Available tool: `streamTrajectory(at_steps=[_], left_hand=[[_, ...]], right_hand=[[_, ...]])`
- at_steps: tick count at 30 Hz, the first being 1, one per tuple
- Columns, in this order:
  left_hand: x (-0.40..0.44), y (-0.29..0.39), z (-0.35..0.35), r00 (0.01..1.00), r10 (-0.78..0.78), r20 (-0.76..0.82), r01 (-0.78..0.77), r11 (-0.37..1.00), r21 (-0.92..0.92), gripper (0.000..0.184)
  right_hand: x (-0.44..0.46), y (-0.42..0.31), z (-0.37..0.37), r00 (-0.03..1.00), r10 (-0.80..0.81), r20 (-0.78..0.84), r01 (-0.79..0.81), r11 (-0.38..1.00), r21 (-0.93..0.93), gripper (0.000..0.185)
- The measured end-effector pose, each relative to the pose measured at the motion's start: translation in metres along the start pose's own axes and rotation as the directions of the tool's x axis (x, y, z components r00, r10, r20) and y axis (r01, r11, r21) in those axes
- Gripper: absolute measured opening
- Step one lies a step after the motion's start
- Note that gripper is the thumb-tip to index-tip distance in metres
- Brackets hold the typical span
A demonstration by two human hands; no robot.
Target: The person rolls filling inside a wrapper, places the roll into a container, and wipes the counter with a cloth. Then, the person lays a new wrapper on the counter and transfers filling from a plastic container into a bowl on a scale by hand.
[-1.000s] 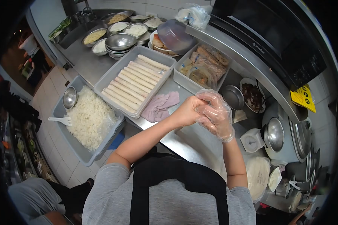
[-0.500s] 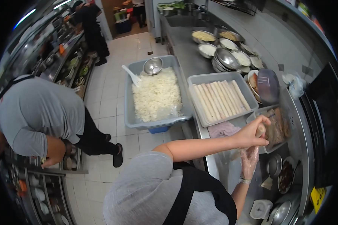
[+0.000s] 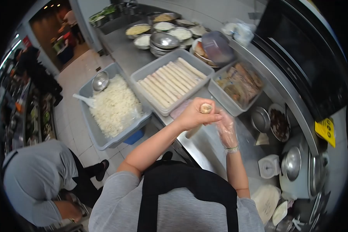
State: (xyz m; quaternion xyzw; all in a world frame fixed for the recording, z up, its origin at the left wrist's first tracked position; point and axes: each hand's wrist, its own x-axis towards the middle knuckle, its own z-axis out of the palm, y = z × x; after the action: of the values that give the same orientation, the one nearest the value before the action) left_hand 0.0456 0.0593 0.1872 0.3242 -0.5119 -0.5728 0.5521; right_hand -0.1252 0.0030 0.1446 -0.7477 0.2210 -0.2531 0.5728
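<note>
My left hand (image 3: 195, 115), bare, is wrapped around a long pale roll (image 3: 206, 108), its cut-looking round end showing above the thumb. The roll's lower part slants below the fist, toward the steel counter. My right hand (image 3: 227, 131) wears a clear plastic glove and stays close against the left, its fingertips partly hidden and smeared. Just beyond the hands, several similar rolls (image 3: 172, 83) lie side by side in a translucent plastic container (image 3: 134, 78). To the right of that, a second plastic container (image 3: 232, 109) holds bagged brownish food (image 3: 239, 83).
On the left, a grey-blue tub (image 3: 101, 144) holds cooked rice (image 3: 114, 106), a white paddle (image 3: 83, 99) and a metal bowl (image 3: 100, 81). Bowls (image 3: 165, 40) crowd the counter's back. A small scale (image 3: 268, 166) stands at right. A co-worker in grey (image 3: 38, 174) bends at lower left.
The view has turned to the right, so the tub and containers appear farther left. My left hand still grips the roll, whose round end now faces up more plainly. The grey-clad co-worker bends lower.
</note>
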Motion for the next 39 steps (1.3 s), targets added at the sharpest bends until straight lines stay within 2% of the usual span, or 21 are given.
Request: streamTrajectory(at_steps=[1, 2, 3, 5, 7, 16, 18, 20, 22, 25, 28, 29, 30, 31, 32, 33, 35, 36, 37, 38, 39], left_hand=[[0.001, -0.003, 0.001, 1.000, -0.008, 0.028, 0.008, 1.000, -0.010, 0.027], [0.004, -0.007, 0.001, 0.999, 0.045, -0.005, -0.044, 0.992, 0.117, 0.025], [0.007, -0.011, 0.004, 0.994, 0.105, -0.032, -0.094, 0.965, 0.245, 0.022], [0.014, -0.017, 0.018, 0.990, 0.117, -0.078, -0.097, 0.969, 0.228, 0.018], [0.018, -0.017, 0.028, 0.961, 0.243, -0.135, -0.208, 0.951, 0.228, 0.012], [0.037, -0.064, 0.028, 0.986, 0.150, 0.073, -0.156, 0.984, 0.091, 0.008], [0.038, -0.058, 0.030, 0.987, 0.142, 0.074, -0.144, 0.989, 0.024, 0.007], [0.037, -0.038, 0.033, 1.000, -0.019, 0.003, 0.018, 0.988, 0.153, 0.007], [0.039, -0.040, 0.030, 0.999, -0.014, 0.032, 0.010, 0.992, 0.124, 0.008], [0.043, -0.043, 0.025, 0.997, 0.013, 0.082, -0.020, 0.996, 0.085, 0.011], [0.047, -0.052, 0.013, 0.994, 0.019, 0.109, -0.025, 0.999, 0.047, 0.011], [0.049, -0.053, 0.008, 0.992, 0.003, 0.126, -0.007, 1.000, 0.028, 0.016], [0.051, -0.048, 0.005, 0.993, 0.009, 0.121, -0.013, 0.999, 0.029, 0.016], [0.051, -0.040, 0.003, 0.994, 0.053, 0.095, -0.048, 0.997, -0.056, 0.031], [0.051, -0.034, 0.000, 0.994, 0.095, 0.063, -0.085, 0.986, -0.141, 0.046], [0.051, -0.030, -0.005, 0.993, 0.102, 0.052, -0.094, 0.986, -0.141, 0.046], [0.050, -0.024, -0.019, 1.000, 0.004, -0.029, -0.013, 0.950, -0.312, 0.069], [0.048, -0.025, -0.029, 0.999, 0.002, -0.045, -0.018, 0.928, -0.373, 0.065], [0.047, -0.027, -0.040, 0.998, 0.002, -0.062, -0.025, 0.927, -0.374, 0.065], [0.047, -0.031, -0.052, 0.999, -0.027, -0.043, 0.006, 0.907, -0.420, 0.065], [0.046, -0.033, -0.064, 0.998, -0.052, -0.020, 0.037, 0.887, -0.461, 0.064]], right_hand=[[-0.005, -0.015, 0.002, 0.962, -0.191, -0.193, 0.184, 0.981, -0.058, 0.031], [-0.009, -0.029, 0.002, 0.853, -0.379, -0.358, 0.345, 0.926, -0.155, 0.029], [-0.014, -0.040, 0.000, 0.848, -0.373, -0.377, 0.334, 0.928, -0.168, 0.029], [-0.022, -0.057, -0.003, 0.778, -0.615, -0.126, 0.409, 0.648, -0.642, 0.030], [-0.022, -0.059, -0.001, 0.787, -0.602, -0.137, 0.393, 0.660, -0.640, 0.032], [-0.022, -0.060, -0.017, 0.838, -0.543, -0.056, 0.236, 0.453, -0.860, 0.027], [-0.024, -0.057, -0.022, 0.863, -0.438, -0.251, 0.233, 0.786, -0.573, 0.030], [-0.022, -0.052, -0.030, 0.816, -0.502, -0.286, 0.302, 0.793, -0.530, 0.032], [-0.020, -0.050, -0.031, 0.769, -0.551, -0.324, 0.366, 0.795, -0.483, 0.034], [-0.015, -0.049, -0.028, 0.802, -0.542, -0.253, 0.354, 0.771, -0.530, 0.039], [-0.007, -0.045, -0.026, 0.897, -0.415, -0.149, 0.237, 0.738, -0.632, 0.043], [-0.002, -0.037, -0.023, 0.869, -0.402, -0.288, 0.289, 0.886, -0.364, 0.044], [0.003, -0.029, -0.021, 0.844, -0.343, -0.413, 0.349, 0.935, -0.063, 0.048], [0.005, -0.019, -0.018, 0.847, -0.345, -0.404, 0.351, 0.934, -0.062, 0.048], [0.004, -0.006, -0.014, 0.892, -0.222, -0.395, 0.262, 0.964, 0.050, 0.050], [0.003, 0.007, -0.008, 0.924, -0.098, -0.369, 0.166, 0.973, 0.158, 0.053], [0.003, 0.021, 0.007, 0.931, -0.089, -0.353, 0.186, 0.950, 0.252, 0.048], [0.001, 0.021, 0.005, 0.970, 0.141, -0.199, -0.083, 0.958, 0.275, 0.049], [0.001, 0.022, 0.002, 0.928, 0.369, -0.040, -0.348, 0.902, 0.254, 0.049], [0.002, 0.024, 0.001, 0.928, 0.373, -0.023, -0.355, 0.900, 0.254, 0.049], [0.006, 0.026, 0.001, 0.935, 0.335, 0.118, -0.355, 0.853, 0.383, 0.048]])
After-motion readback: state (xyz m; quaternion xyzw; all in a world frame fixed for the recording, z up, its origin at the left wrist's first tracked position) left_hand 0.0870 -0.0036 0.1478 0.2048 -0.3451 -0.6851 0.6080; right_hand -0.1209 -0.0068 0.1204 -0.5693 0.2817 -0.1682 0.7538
